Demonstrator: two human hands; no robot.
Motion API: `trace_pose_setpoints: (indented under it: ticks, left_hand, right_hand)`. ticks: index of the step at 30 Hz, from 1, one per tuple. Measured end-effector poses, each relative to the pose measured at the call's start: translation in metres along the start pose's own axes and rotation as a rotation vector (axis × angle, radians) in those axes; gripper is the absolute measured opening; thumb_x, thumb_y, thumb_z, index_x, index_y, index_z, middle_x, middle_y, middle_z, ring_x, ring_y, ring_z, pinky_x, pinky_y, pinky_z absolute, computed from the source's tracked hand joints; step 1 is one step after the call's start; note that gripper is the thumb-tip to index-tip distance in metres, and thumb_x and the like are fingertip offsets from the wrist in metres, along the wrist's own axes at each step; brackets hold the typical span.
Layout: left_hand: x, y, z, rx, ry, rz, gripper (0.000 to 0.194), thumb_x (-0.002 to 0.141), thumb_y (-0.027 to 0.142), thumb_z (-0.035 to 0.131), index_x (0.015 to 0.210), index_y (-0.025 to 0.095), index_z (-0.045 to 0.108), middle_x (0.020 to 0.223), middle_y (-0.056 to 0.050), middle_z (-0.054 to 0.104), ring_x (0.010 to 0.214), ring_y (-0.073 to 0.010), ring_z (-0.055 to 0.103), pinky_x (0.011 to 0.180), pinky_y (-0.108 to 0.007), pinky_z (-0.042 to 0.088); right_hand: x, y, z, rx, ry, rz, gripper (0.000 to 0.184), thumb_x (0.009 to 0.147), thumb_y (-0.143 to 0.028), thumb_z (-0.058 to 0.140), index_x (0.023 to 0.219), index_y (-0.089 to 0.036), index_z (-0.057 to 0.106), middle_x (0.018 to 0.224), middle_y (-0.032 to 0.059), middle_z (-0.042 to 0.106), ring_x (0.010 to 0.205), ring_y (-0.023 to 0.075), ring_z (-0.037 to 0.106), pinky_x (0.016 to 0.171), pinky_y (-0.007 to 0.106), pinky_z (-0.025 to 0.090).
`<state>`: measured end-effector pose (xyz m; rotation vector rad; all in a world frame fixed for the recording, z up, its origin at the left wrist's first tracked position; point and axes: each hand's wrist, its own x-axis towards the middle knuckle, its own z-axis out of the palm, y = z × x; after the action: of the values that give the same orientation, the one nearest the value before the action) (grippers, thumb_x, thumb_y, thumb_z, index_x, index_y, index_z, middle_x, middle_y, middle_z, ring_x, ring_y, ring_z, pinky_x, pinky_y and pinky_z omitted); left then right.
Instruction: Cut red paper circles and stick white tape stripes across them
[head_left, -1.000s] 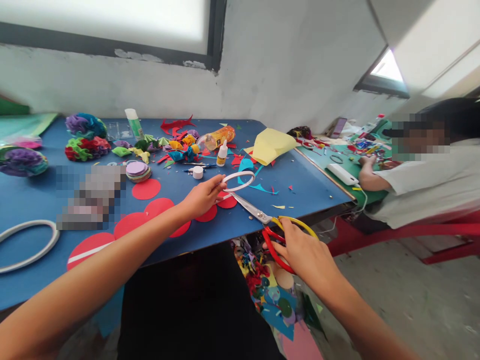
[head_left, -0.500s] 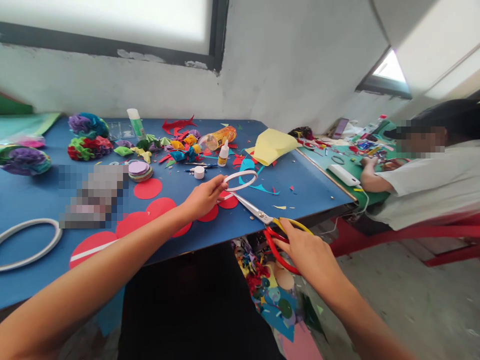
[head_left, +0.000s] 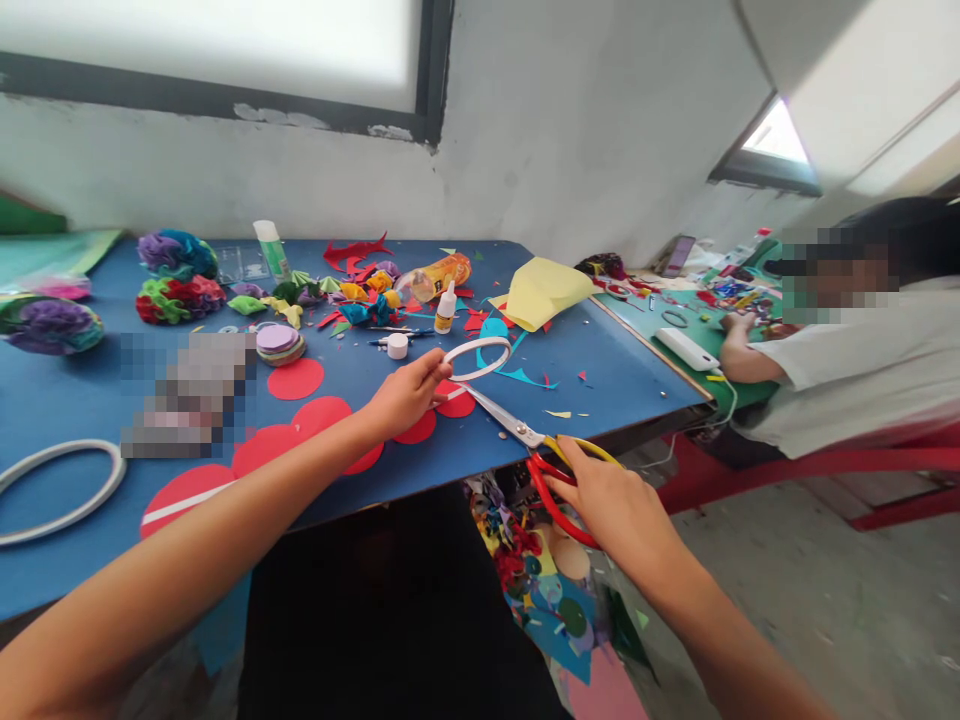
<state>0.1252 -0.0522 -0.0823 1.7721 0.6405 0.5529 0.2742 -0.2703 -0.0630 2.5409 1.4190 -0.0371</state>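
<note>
My left hand (head_left: 409,398) is closed on a thin white ring that looks like a roll of tape (head_left: 491,372), held above the blue table near its front edge. A short white strip runs out by my fingertips. My right hand (head_left: 616,492) grips the handles of scissors (head_left: 559,510), one handle red and one yellow. Their blades point left, with the tips close to the white strip; whether they touch it I cannot tell. Under and beside my left arm lie several red paper circles (head_left: 296,380). One circle at the left (head_left: 184,490) has a white strip across it.
On the blue table (head_left: 600,385) are a larger white ring (head_left: 112,470), stacked paper discs (head_left: 279,342), a glue stick (head_left: 271,250), a small bottle (head_left: 445,310), ruffled paper flowers (head_left: 176,250) and yellow paper (head_left: 546,292). Scraps (head_left: 551,590) lie below. A person (head_left: 862,370) sits at right.
</note>
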Motion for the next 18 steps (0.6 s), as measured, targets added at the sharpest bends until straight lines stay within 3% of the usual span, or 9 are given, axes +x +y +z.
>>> trace_pose_setpoints:
  ticks: [12, 18]
  left_hand:
    - [-0.001, 0.005, -0.003, -0.068, 0.003, 0.010, 0.031, 0.087, 0.051, 0.049, 0.086, 0.020, 0.051, 0.089, -0.002, 0.062, 0.074, -0.0166, 0.067, 0.063, -0.027, 0.058]
    - [0.000, 0.006, -0.010, -0.078, 0.020, 0.062, 0.033, 0.085, 0.051, 0.051, 0.079, 0.018, 0.047, 0.095, -0.005, 0.061, 0.090, -0.0214, 0.066, 0.068, -0.031, 0.060]
  right_hand:
    - [0.001, 0.000, -0.001, 0.028, -0.018, 0.003, 0.031, 0.092, -0.041, 0.048, 0.117, -0.024, 0.054, 0.078, 0.0082, 0.072, 0.074, 0.0321, 0.071, 0.053, 0.031, 0.041]
    - [0.003, 0.001, 0.003, 0.074, -0.050, 0.011, 0.034, 0.092, -0.041, 0.047, 0.119, -0.021, 0.050, 0.083, 0.0118, 0.072, 0.078, 0.0360, 0.070, 0.055, 0.033, 0.041]
